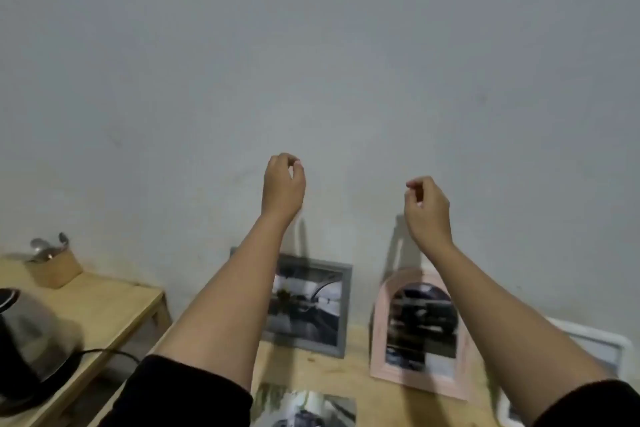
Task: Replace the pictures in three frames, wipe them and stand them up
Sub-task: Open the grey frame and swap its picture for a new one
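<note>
Two black sleeves, the left (180,392) and the right (595,406), filled the bottom corners of the frame, with bare forearms rising from them toward the centre. The left hand (284,184) and right hand (427,208) were lifted in front of the grey wall (311,45), well apart from each other. Each had its fingers curled in toward the thumb and nothing visible between them.

All three frames stood well below the hands, leaning against the wall on the wooden table (356,371). The grey frame (311,308) sat below the left hand, partly hidden by that forearm. The pink arched frame (420,329) stood just right of it, under the right wrist. The white frame (602,340) was at lower right, mostly covered by the right arm. A loose print (304,409) lay flat at bottom centre.

At lower left, a kettle (31,340) and a small basket (55,267) sat on a side table (114,305).
</note>
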### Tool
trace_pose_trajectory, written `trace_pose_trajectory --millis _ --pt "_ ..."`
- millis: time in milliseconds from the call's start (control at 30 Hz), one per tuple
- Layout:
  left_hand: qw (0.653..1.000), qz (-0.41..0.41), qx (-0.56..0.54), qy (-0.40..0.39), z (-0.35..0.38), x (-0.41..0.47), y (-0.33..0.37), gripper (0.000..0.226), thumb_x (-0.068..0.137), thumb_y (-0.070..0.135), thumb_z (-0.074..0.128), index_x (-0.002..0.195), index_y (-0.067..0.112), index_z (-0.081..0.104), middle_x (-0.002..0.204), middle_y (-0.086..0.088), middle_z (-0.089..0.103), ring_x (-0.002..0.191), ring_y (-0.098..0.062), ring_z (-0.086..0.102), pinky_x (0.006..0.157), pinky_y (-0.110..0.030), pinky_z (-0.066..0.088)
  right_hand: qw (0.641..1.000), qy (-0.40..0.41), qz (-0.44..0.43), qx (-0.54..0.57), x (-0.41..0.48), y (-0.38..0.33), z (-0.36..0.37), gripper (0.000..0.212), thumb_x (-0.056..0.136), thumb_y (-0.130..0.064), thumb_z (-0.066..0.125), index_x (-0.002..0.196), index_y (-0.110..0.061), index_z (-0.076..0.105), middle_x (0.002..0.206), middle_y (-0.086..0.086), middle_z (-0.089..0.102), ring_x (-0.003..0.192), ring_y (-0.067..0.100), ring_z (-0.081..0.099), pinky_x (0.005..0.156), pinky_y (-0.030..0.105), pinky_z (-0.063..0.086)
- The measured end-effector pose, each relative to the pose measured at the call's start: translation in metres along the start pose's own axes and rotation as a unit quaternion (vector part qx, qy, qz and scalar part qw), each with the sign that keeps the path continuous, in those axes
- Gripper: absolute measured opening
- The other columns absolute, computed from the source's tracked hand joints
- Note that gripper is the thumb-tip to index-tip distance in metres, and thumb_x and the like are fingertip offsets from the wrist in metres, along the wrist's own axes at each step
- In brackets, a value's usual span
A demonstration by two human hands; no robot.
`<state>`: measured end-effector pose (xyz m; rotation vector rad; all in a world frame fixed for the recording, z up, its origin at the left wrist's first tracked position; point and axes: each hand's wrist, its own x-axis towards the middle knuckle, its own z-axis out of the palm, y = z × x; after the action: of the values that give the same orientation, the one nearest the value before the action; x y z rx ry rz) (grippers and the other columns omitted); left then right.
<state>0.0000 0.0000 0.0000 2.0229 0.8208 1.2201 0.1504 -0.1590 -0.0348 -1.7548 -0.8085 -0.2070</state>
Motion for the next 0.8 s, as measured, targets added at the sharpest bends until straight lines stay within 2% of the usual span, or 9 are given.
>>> trace_pose_trajectory --millis 100,200,300,400,467,567,633,700,800 --pt "0.996 -0.086 0.026 0.01 -0.013 0.007 -0.078 0.021 0.098 0.016 0.037 0.1 0.004 0.056 0.103 -0.004 0.049 0.089 -0.015 0.046 0.077 -0.022 0.032 0.993 -0.023 0.119 -0.002 -0.027 0.04 0.065 0.017 0.093 -0.006 0.044 0.1 -0.004 0.059 0.095 0.012 0.061 0.087 0.025 0.054 0.071 0.025 0.035" --pt "0.98 -0.191 0.051 0.009 -0.021 0.007 -0.164 0.022 0.098 0.015 0.036 0.092 0.003 0.053 0.104 -0.013 0.052 0.088 -0.024 0.047 0.076 -0.03 0.034 0.973 -0.046 0.224 -0.025 -0.061 0.076 0.122 0.021 0.094 -0.009 0.042 0.1 0.0 0.061 0.1 0.017 0.063 0.095 0.031 0.056 0.075 0.028 0.037" --pt "0.958 -0.282 0.05 0.004 -0.025 0.011 -0.226 0.038 0.098 0.022 0.033 0.1 -0.009 0.056 0.114 -0.026 0.053 0.099 -0.039 0.053 0.084 -0.041 0.041 0.962 -0.041 0.263 -0.066 -0.076 0.098 0.162 0.028 0.096 -0.015 0.04 0.093 0.004 0.06 0.1 0.024 0.062 0.096 0.035 0.056 0.081 0.035 0.04" --pt "0.936 -0.348 0.056 -0.016 -0.024 0.01 -0.266 0.051 0.102 0.029 0.025 0.12 -0.011 0.051 0.128 -0.028 0.046 0.116 -0.041 0.046 0.099 -0.042 0.035 0.951 -0.024 0.296 -0.087 -0.083 0.109 0.187 0.034 0.099 -0.026 0.037 0.083 0.0 0.054 0.093 0.023 0.058 0.088 0.032 0.053 0.074 0.034 0.034" --pt "0.929 -0.365 0.046 -0.032 -0.021 0.009 -0.281 0.055 0.103 0.031 0.021 0.122 -0.01 0.05 0.129 -0.027 0.048 0.117 -0.039 0.047 0.1 -0.04 0.034 0.951 -0.012 0.295 -0.098 -0.086 0.112 0.197 0.038 0.1 -0.03 0.034 0.082 -0.001 0.051 0.09 0.019 0.055 0.084 0.029 0.049 0.07 0.031 0.03" --pt "0.937 -0.347 0.027 -0.038 -0.016 0.006 -0.29 0.054 0.103 0.033 0.02 0.099 -0.005 0.059 0.092 -0.017 0.056 0.089 -0.028 0.052 0.081 -0.036 0.037 0.95 -0.005 0.293 -0.11 -0.089 0.11 0.204 0.036 0.1 -0.032 0.033 0.086 -0.003 0.05 0.091 0.015 0.051 0.083 0.025 0.044 0.071 0.031 0.028" --pt "0.945 -0.324 0.037 -0.026 -0.015 0.006 -0.294 0.052 0.102 0.035 0.025 0.07 0.003 0.05 0.064 -0.007 0.044 0.061 -0.019 0.04 0.061 -0.032 0.031 0.95 0.007 0.294 -0.107 -0.088 0.11 0.206 0.039 0.1 -0.034 0.033 0.09 -0.002 0.052 0.092 0.013 0.052 0.085 0.024 0.045 0.073 0.031 0.029" --pt "0.95 -0.307 0.053 -0.02 -0.017 0.006 -0.297 0.053 0.101 0.037 0.03 0.057 0.008 0.036 0.054 -0.005 0.034 0.051 -0.016 0.03 0.051 -0.032 0.024 0.95 0.011 0.292 -0.106 -0.09 0.109 0.205 0.041 0.1 -0.037 0.032 0.09 -0.003 0.053 0.092 0.013 0.054 0.085 0.025 0.046 0.074 0.031 0.03" --pt "0.949 -0.303 0.082 -0.019 -0.024 0.004 -0.292 0.057 0.1 0.036 0.035 0.049 0.009 0.03 0.049 -0.006 0.032 0.048 -0.017 0.03 0.05 -0.033 0.024 0.951 0.001 0.289 -0.109 -0.094 0.104 0.199 0.042 0.099 -0.039 0.032 0.082 -0.005 0.05 0.085 0.013 0.055 0.081 0.026 0.048 0.071 0.031 0.03"
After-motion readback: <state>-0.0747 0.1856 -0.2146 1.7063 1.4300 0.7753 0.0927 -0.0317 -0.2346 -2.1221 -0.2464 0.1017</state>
